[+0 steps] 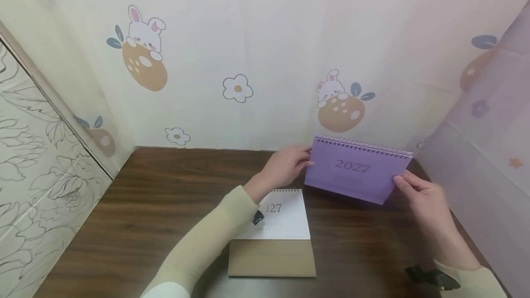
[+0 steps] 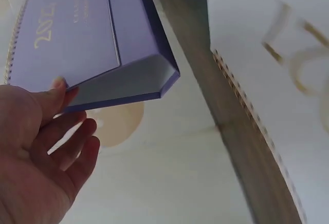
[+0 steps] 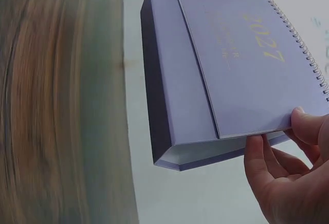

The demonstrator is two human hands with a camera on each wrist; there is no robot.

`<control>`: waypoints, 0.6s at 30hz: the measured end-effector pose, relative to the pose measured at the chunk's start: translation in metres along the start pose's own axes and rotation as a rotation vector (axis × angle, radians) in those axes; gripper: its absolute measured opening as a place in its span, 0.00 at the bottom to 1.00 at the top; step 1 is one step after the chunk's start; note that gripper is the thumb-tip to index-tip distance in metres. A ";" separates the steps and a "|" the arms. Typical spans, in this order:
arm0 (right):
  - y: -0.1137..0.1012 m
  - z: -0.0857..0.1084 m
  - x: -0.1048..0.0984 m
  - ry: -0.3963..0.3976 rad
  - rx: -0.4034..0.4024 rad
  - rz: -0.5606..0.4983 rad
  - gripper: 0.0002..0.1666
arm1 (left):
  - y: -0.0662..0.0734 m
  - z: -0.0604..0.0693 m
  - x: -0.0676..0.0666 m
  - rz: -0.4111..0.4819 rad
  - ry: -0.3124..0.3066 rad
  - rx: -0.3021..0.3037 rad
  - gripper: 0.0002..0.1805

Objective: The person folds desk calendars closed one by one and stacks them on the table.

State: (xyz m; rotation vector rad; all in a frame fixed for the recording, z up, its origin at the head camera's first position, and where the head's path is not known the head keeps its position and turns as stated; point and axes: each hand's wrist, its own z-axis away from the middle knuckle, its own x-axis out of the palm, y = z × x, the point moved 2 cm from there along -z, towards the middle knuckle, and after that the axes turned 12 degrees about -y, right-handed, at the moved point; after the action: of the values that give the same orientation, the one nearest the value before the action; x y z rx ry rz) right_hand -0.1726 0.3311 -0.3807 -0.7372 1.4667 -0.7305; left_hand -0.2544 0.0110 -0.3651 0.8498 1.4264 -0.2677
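Observation:
A purple spiral-bound desk calendar point(image 1: 352, 169) marked 2027 is held at its two short sides, tilted, towards the back right of the table. My left hand point(image 1: 287, 165) pinches its left edge, thumb on the front cover in the left wrist view. At the opposite edge my right hand point(image 1: 424, 199) pinches it between thumb and fingers, seen closely in the right wrist view. The calendar's folded stand is spread into a hollow wedge. Below my left forearm stands a white 2027 desk calendar point(image 1: 285, 224) with a brown base point(image 1: 272, 259), partly hidden by the sleeve.
The dark wooden table point(image 1: 157, 197) meets a curtain point(image 1: 273, 49) printed with rabbits and fruit at the back. Another pale curtain point(image 1: 492, 151) hangs along the right side. A panel with flower line drawings point(image 1: 37, 174) stands at the left.

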 end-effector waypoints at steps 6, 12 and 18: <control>-0.022 0.009 0.026 -0.093 -0.048 -0.045 0.35 | -0.009 0.046 -0.012 -0.025 0.060 -0.012 0.12; -0.042 0.012 0.051 -0.141 -0.104 -0.085 0.30 | -0.017 0.088 -0.022 -0.017 0.115 -0.039 0.08; -0.059 0.012 0.073 -0.177 -0.154 -0.093 0.25 | -0.024 0.127 -0.030 -0.022 0.195 -0.061 0.04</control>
State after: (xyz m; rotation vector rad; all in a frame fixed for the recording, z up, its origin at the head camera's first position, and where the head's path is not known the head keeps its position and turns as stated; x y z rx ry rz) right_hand -0.1610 0.2370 -0.3766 -0.9694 1.3442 -0.6104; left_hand -0.1787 -0.0978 -0.3558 0.8281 1.6184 -0.1603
